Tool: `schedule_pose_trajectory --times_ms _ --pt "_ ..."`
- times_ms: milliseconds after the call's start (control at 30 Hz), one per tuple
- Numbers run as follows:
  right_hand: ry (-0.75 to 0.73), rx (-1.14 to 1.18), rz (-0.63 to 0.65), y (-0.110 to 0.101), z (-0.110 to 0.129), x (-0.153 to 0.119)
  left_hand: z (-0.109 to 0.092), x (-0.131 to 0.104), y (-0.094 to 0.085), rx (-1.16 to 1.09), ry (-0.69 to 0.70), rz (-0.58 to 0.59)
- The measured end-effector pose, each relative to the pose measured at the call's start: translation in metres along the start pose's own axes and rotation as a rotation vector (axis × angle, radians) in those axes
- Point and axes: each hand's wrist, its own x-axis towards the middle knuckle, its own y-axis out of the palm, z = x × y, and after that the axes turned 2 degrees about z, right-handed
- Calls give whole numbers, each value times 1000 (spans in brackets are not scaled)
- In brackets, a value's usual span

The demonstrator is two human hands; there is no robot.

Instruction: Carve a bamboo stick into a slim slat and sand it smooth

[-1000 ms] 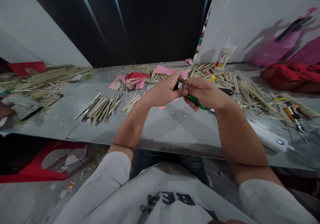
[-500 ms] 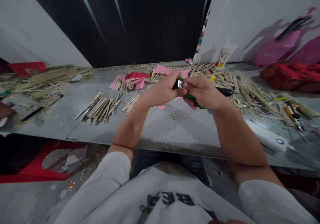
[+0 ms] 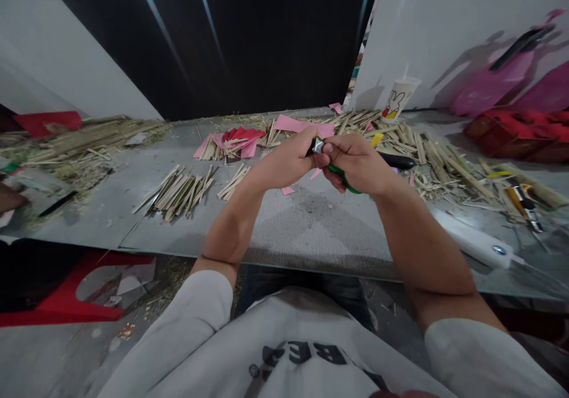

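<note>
My left hand point(image 3: 291, 158) and my right hand point(image 3: 358, 160) meet above the table, fingertips nearly touching. In the curled fingers of the right hand is a green-handled tool point(image 3: 343, 180); its kind is mostly hidden. A shiny metal part point(image 3: 317, 145) shows between the two hands, beside a dark piece at my left thumb and fingers. My left hand is closed, and what it grips cannot be made out. Behind the hands lies pink paper point(image 3: 296, 124). Cut bamboo sticks point(image 3: 182, 193) are spread to the left, with red and pink paper pieces point(image 3: 242, 140) beyond them.
More bamboo strips point(image 3: 438, 158) and a black handle point(image 3: 398, 161) lie to the right. A white glue-gun-like tool point(image 3: 475, 241) is near the front edge. A paper cup point(image 3: 400, 99) and red boxes point(image 3: 511, 134) stand at the back. Another person's hand point(image 3: 11, 198) is far left.
My right hand has shifted slightly left and turned, and less of the green handle shows beneath it. My left hand stays almost in place.
</note>
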Motion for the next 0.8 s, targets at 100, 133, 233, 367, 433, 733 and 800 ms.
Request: schedule_pose_trajectory --times_ms 100,133,233,367,433,733,800 --pt "10 -2 42 -2 1 0 -2 0 0 0 -1 10" --pt "20 -2 68 -2 1 -1 -3 -1 0 5 -8 15" --pt "50 2 122 -5 3 -1 -8 -2 1 17 -25 33" --pt "70 29 158 -7 4 -1 -11 -2 3 25 -27 37" --pt "70 45 161 -7 4 -1 -11 -1 4 24 -17 38" --pt "63 89 113 -4 -4 2 -8 -1 4 24 -4 19" --pt "65 85 106 -4 -5 1 -6 0 5 27 -7 15"
